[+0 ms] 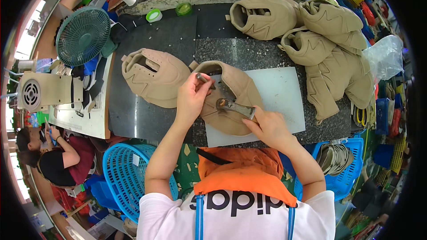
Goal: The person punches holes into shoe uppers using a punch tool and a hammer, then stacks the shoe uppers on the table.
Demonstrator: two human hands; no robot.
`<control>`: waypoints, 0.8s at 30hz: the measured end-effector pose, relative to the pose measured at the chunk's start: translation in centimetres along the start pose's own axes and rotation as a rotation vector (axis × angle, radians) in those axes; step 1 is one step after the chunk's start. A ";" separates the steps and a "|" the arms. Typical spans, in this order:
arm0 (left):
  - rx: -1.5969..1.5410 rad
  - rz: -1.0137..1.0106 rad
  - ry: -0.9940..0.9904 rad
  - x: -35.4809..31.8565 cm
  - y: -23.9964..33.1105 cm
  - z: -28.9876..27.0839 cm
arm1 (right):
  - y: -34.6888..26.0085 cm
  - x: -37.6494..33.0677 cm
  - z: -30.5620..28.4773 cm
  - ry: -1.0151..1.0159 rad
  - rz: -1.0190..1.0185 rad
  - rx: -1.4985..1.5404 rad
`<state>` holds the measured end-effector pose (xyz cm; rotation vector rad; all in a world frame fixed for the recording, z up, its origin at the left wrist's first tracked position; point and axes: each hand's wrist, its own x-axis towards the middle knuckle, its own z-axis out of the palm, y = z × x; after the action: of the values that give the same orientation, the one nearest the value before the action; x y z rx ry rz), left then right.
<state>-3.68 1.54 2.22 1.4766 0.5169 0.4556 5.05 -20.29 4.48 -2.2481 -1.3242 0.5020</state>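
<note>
My left hand (191, 98) is closed around a short metal punch (202, 78), holding it at the opening of a tan shoe upper (243, 84). In my right hand (272, 129) is the handle of a hammer (239, 108), its head over the same upper, just right of my left hand. This upper lies partly on a white board (287, 100). A second tan upper (162, 78), with eyelet holes along its opening, rests to the left, close to my left hand. The punch's tip is hard to make out.
Several tan uppers (329, 58) are heaped at the right of the dark worktop (149, 122). Tape rolls (154, 15) lie at the back. A green fan (83, 35) stands at the left. Blue baskets (129, 178) sit below the worktop. Another person (62, 155) sits at far left.
</note>
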 end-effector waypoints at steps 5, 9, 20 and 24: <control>0.056 -0.010 0.006 0.3 -0.9 0.2 | 0.6 0.0 0.4 0.029 0.011 0.058; 0.288 0.102 0.095 -0.1 -1.7 0.8 | 0.6 0.6 -2.2 0.059 -0.013 0.125; 0.438 0.263 0.034 -0.8 -1.3 0.5 | -1.6 -0.3 -5.0 0.024 0.020 -0.139; -0.059 -0.030 -0.032 -0.2 -1.4 0.4 | 1.6 -2.5 -2.6 0.086 0.069 -0.126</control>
<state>-3.66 1.06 0.83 1.4159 0.4959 0.4201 6.42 -23.75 5.84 -2.3963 -1.2707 0.3497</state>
